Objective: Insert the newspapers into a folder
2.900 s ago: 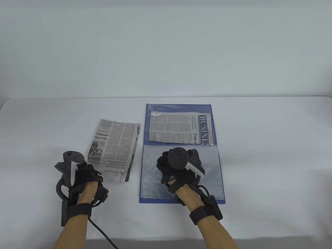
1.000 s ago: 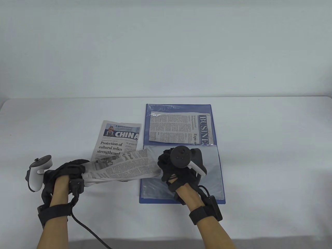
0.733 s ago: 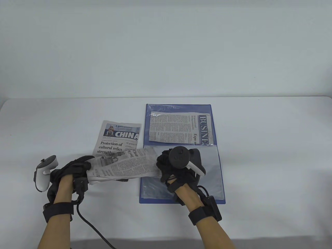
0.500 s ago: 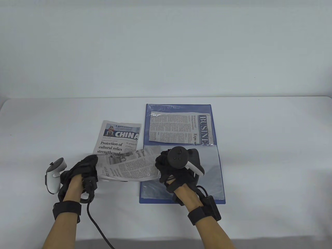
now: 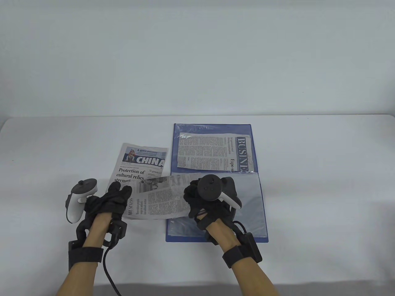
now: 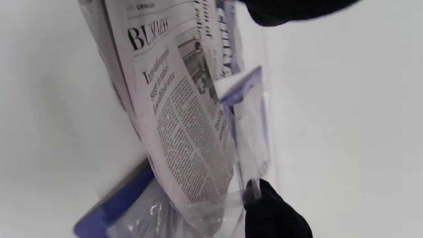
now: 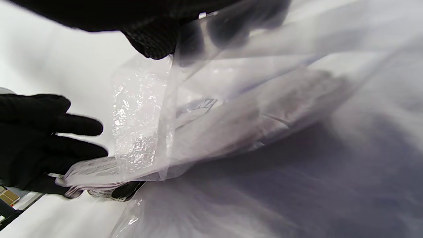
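A blue folder (image 5: 216, 239) lies open on the table, with a BUSINESS newspaper (image 5: 213, 151) inside its far clear sleeve. My right hand (image 5: 200, 200) pinches the left edge of the near clear sleeve (image 5: 247, 209) and holds it lifted open. My left hand (image 5: 114, 197) holds the left end of a folded newspaper (image 5: 154, 200). That paper's right end is inside the sleeve mouth. In the left wrist view the newspaper (image 6: 178, 125) runs into the sleeve (image 6: 254, 132). In the right wrist view my fingers (image 7: 155, 36) hold the sleeve (image 7: 231, 82) up over the paper.
A second newspaper headed CHINA (image 5: 139, 163) lies on the white table just left of the folder, partly under the held paper. My left hand's cable (image 5: 108, 271) trails to the front edge.
My left hand picked the top newspaper off the pile, uncovering the CHINA paper, and moved right with it. Its right end has slid into the sleeve mouth. My right hand stayed in place.
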### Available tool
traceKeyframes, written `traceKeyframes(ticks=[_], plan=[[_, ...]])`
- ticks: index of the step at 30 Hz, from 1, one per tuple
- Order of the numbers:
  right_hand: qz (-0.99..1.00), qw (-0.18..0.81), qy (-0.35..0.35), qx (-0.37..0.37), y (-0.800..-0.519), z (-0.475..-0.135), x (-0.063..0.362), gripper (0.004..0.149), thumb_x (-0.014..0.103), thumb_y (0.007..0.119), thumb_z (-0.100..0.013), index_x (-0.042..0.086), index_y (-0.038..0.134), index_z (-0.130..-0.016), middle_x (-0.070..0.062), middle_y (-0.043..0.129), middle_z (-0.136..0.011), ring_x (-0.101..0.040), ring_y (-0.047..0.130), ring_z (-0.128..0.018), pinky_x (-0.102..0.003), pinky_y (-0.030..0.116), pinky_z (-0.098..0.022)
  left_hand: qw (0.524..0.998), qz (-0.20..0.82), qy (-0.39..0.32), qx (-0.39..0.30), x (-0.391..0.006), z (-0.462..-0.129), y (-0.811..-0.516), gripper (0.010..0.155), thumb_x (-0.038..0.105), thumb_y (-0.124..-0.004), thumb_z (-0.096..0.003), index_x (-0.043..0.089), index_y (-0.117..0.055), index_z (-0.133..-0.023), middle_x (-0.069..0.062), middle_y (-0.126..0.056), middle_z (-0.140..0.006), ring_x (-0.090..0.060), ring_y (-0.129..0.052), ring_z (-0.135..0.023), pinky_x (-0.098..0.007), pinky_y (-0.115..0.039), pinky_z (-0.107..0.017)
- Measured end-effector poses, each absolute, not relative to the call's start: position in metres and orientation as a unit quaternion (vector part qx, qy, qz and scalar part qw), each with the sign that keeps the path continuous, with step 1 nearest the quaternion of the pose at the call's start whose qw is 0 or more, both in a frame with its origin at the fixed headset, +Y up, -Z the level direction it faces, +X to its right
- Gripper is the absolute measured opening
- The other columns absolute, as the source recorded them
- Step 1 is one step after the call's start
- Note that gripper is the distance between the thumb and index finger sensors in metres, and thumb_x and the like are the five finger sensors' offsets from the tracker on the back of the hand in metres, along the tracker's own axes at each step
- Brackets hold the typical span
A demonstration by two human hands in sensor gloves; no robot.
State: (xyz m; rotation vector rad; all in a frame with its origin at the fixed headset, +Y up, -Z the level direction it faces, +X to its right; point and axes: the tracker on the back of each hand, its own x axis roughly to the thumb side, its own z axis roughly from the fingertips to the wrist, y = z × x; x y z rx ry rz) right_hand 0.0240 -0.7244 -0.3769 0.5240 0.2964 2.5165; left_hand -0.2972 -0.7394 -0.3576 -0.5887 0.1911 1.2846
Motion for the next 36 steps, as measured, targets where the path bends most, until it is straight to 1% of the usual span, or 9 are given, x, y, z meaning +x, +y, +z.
traceKeyframes(ticks=[4, 12, 19, 22, 26, 29, 31, 34, 36], plan=[[0.936, 0.274, 0.109, 0.194, -0.725, -0.377, 0.024, 0.036, 0.03, 0.075, -0.06, 0.012, 0.072, -0.091, -0.022, 0.052, -0.104, -0.048, 0.045, -0.098, -0.074, 0.034, -0.064, 0.789, 0.568, 0.031, -0.233, -0.27, -0.361, -0.741, 0.082, 0.051, -0.053, -0.0623, 0.029, 0.008, -0.113, -0.016, 0.005, -0.118, -0.047, -0.01, -0.114, -0.065, -0.026, -0.085], [0.935, 0.279, 0.105, 0.193, -0.725, -0.378, 0.023, 0.036, 0.03, 0.075, -0.06, 0.012, 0.072, -0.091, -0.022, 0.052, -0.104, -0.048, 0.045, -0.098, -0.074, 0.034, -0.064, 0.834, 0.489, -0.059, -0.248, -0.224, -0.36, -0.748, 0.073, 0.051, -0.053, -0.0619, 0.029, -0.012, -0.119, -0.01, -0.013, -0.125, -0.042, -0.023, -0.119, -0.061, -0.03, -0.089], [0.933, 0.284, 0.103, 0.193, -0.725, -0.378, 0.023, 0.036, 0.03, 0.075, -0.06, 0.012, 0.072, -0.091, -0.022, 0.052, -0.104, -0.048, 0.045, -0.098, -0.074, 0.034, -0.064, 0.799, 0.504, -0.155, -0.288, -0.196, -0.361, -0.756, 0.075, 0.052, -0.053, -0.0613, 0.031, -0.01, -0.118, -0.009, -0.025, -0.126, -0.04, -0.034, -0.12, -0.06, -0.035, -0.09], [0.933, 0.286, 0.102, 0.192, -0.725, -0.379, 0.024, 0.036, 0.03, 0.075, -0.06, 0.012, 0.072, -0.091, -0.022, 0.052, -0.104, -0.048, 0.045, -0.098, -0.074, 0.034, -0.064, 0.789, 0.511, -0.154, -0.304, -0.197, -0.362, -0.76, 0.075, 0.052, -0.053, -0.0614, 0.031, -0.009, -0.118, -0.009, -0.022, -0.126, -0.041, -0.033, -0.12, -0.062, -0.035, -0.089], [0.933, 0.29, 0.097, 0.19, -0.724, -0.379, 0.026, 0.036, 0.03, 0.075, -0.06, 0.012, 0.072, -0.091, -0.022, 0.052, -0.104, -0.048, 0.045, -0.098, -0.074, 0.034, -0.064, 0.829, 0.465, -0.105, -0.291, -0.21, -0.362, -0.753, 0.074, 0.051, -0.056, -0.0623, 0.028, -0.015, -0.12, -0.011, -0.021, -0.126, -0.044, -0.031, -0.118, -0.065, -0.033, -0.087], [0.933, 0.295, 0.091, 0.185, -0.722, -0.379, 0.028, 0.036, 0.03, 0.075, -0.06, 0.012, 0.072, -0.091, -0.022, 0.052, -0.104, -0.047, 0.045, -0.098, -0.074, 0.034, -0.064, 0.836, 0.412, -0.107, -0.346, -0.211, -0.361, -0.751, 0.066, 0.049, -0.061, -0.0638, 0.029, -0.033, -0.12, -0.01, -0.014, -0.125, -0.044, -0.021, -0.117, -0.066, -0.026, -0.086], [0.933, 0.297, 0.088, 0.184, -0.722, -0.379, 0.028, 0.036, 0.03, 0.075, -0.06, 0.012, 0.072, -0.091, -0.022, 0.052, -0.104, -0.048, 0.045, -0.098, -0.074, 0.034, -0.064, 0.84, 0.373, -0.114, -0.378, -0.207, -0.358, -0.75, 0.068, 0.048, -0.067, -0.0645, 0.03, -0.031, -0.119, -0.011, -0.007, -0.123, -0.044, -0.014, -0.116, -0.066, -0.021, -0.085], [0.932, 0.3, 0.087, 0.182, -0.723, -0.379, 0.028, 0.036, 0.03, 0.075, -0.06, 0.012, 0.072, -0.091, -0.022, 0.052, -0.104, -0.048, 0.046, -0.098, -0.074, 0.034, -0.064, 0.88, 0.309, -0.111, -0.343, -0.197, -0.357, -0.748, 0.066, 0.045, -0.074, -0.0638, 0.029, -0.037, -0.117, -0.01, -0.015, -0.123, -0.042, -0.023, -0.116, -0.066, -0.024, -0.086], [0.933, 0.299, 0.086, 0.181, -0.723, -0.379, 0.028, 0.036, 0.03, 0.075, -0.06, 0.012, 0.071, -0.091, -0.022, 0.052, -0.104, -0.048, 0.046, -0.098, -0.074, 0.034, -0.064, 0.909, 0.267, -0.097, -0.304, -0.188, -0.356, -0.745, 0.055, 0.046, -0.075, -0.0637, 0.033, -0.05, -0.111, -0.005, -0.029, -0.123, -0.038, -0.036, -0.116, -0.064, -0.031, -0.088]])
